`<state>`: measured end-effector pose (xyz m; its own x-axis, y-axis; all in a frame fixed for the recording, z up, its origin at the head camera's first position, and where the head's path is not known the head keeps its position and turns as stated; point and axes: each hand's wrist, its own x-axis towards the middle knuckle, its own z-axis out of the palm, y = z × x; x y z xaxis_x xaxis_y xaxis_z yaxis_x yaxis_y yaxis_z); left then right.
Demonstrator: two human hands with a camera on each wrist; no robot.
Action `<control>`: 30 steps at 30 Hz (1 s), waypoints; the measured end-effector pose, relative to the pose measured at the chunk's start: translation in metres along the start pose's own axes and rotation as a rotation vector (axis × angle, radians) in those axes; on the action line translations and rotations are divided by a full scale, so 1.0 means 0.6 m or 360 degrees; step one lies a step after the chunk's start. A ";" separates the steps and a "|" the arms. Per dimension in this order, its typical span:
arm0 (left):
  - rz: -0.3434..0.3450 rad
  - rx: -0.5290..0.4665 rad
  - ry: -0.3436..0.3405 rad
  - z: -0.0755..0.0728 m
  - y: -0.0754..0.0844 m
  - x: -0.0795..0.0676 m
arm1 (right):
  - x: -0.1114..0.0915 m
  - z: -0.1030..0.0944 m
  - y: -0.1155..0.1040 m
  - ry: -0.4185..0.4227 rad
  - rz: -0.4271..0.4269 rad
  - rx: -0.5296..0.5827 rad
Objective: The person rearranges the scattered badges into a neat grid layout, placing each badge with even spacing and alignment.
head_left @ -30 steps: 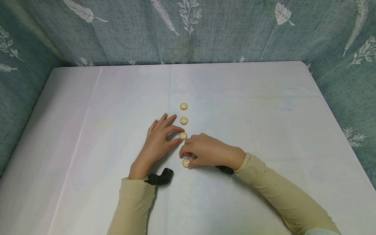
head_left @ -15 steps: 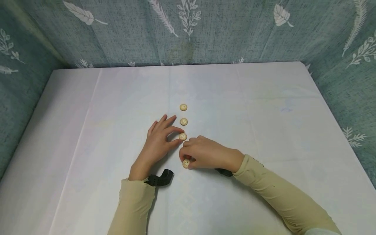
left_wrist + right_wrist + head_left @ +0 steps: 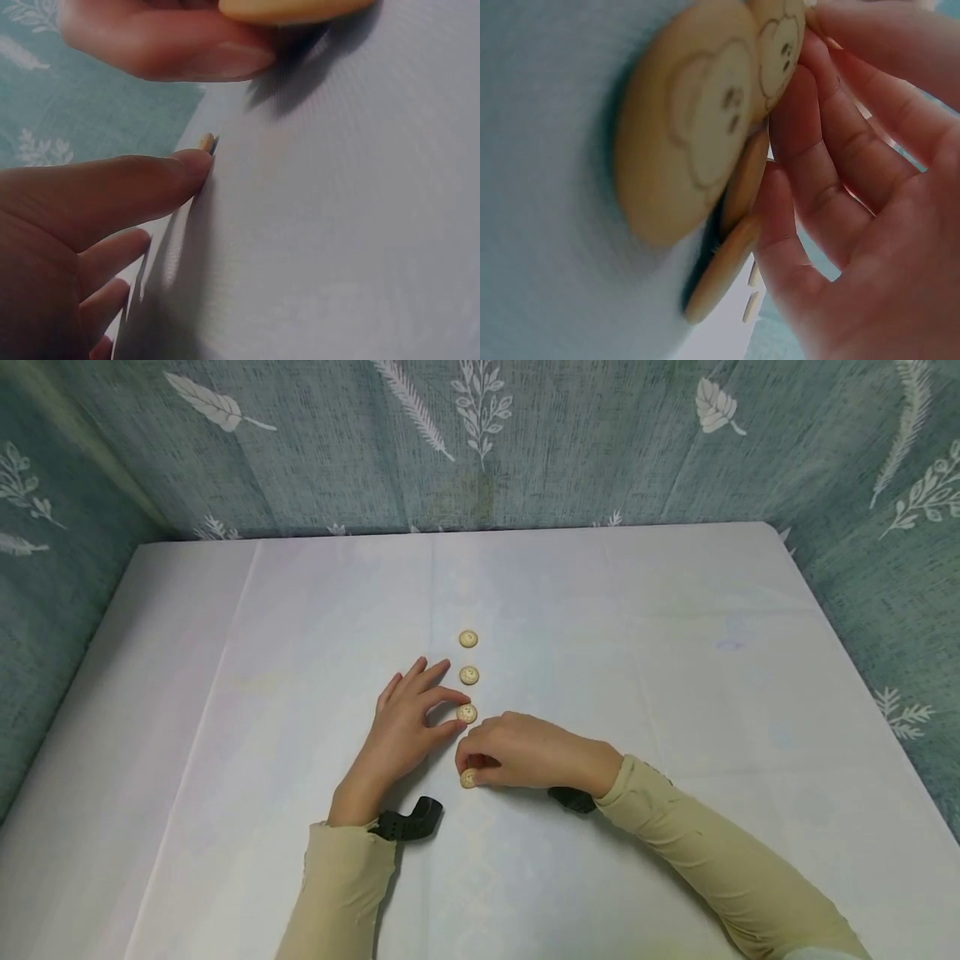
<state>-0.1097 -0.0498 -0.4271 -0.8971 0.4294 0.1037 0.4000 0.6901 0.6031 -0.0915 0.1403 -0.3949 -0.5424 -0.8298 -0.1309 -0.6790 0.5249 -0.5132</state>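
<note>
Small round wooden discs with a face drawn on them stand in a column on the white cloth. My left hand (image 3: pixel 408 718) has its thumb and index finger at opposite edges of the third disc (image 3: pixel 467 713), its other fingers spread. My right hand (image 3: pixel 525 750) pinches the nearest disc (image 3: pixel 468 779) by thumb and fingers, partly covering it. In the right wrist view, a large blurred disc (image 3: pixel 690 135) and another face disc (image 3: pixel 782 56) lie close to the right fingers, with more disc edges behind. In the left wrist view, a disc (image 3: pixel 206 140) shows at the left fingertip.
Two more discs, the farthest disc (image 3: pixel 468 638) and the second disc (image 3: pixel 468 675), lie beyond the hands. The white-covered table (image 3: pixel 712 693) stretches to both sides. A green leaf-patterned curtain (image 3: pixel 337 452) borders its back and sides.
My right hand has drawn its fingers in around the nearest disc and shifted it slightly left, toward the column's line. The left hand keeps its hold.
</note>
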 end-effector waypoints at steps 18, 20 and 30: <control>-0.0007 0.0030 0.0020 0.003 0.000 -0.002 | -0.008 -0.018 0.036 0.0058 0.0212 0.0443; -0.0011 0.0034 0.0023 0.003 0.000 -0.003 | -0.010 -0.023 0.043 0.0070 0.0269 0.0475; -0.0020 0.0024 0.0030 0.004 0.001 -0.002 | -0.014 -0.036 0.075 0.0151 0.0391 0.0484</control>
<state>-0.1083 -0.0484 -0.4289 -0.9054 0.4097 0.1112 0.3914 0.7042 0.5923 -0.1283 0.1754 -0.3985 -0.7233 -0.6579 -0.2098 -0.3535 0.6137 -0.7059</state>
